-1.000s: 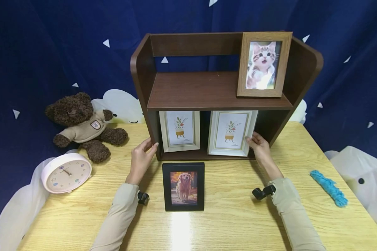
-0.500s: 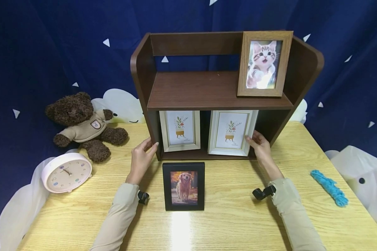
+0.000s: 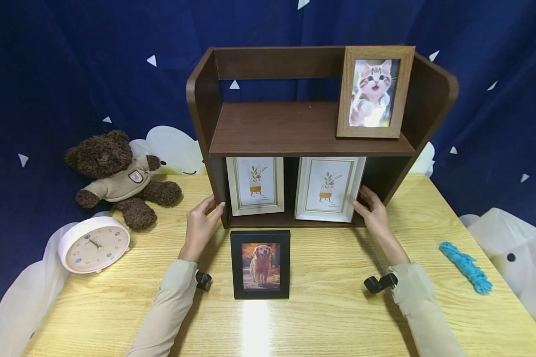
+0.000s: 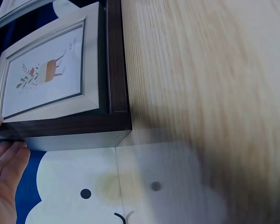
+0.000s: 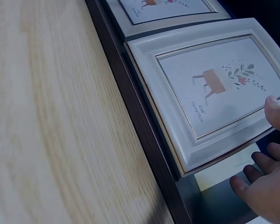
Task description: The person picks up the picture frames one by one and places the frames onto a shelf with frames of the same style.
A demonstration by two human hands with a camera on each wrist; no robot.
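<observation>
My left hand (image 3: 202,223) holds the left side panel of a dark brown two-tier shelf (image 3: 312,126), thumb at the front edge and fingers along the outside. At the right end of the lower tier, my right hand (image 3: 375,213) is beside a white picture frame (image 3: 303,198). In the right wrist view its thumb (image 5: 276,112) overlaps the frame's border, while the fingers (image 5: 266,163) spread loosely, apart from it. A cream picture frame (image 3: 279,191) leans on the left of that tier. Both frames carry the same potted-flower print.
On the upper tier stands a brown wooden frame (image 3: 406,94) with a kitten photo. A black frame (image 3: 238,267) with a dog photo is in front of the shelf. A teddy bear (image 3: 120,181) and round clock (image 3: 94,248) are left; blue yarn (image 3: 466,267) lies right.
My right hand has loosened from the white frame, its thumb sliding right off the front to the frame's edge, and the forearm has shifted slightly right. My left hand has stayed in place.
</observation>
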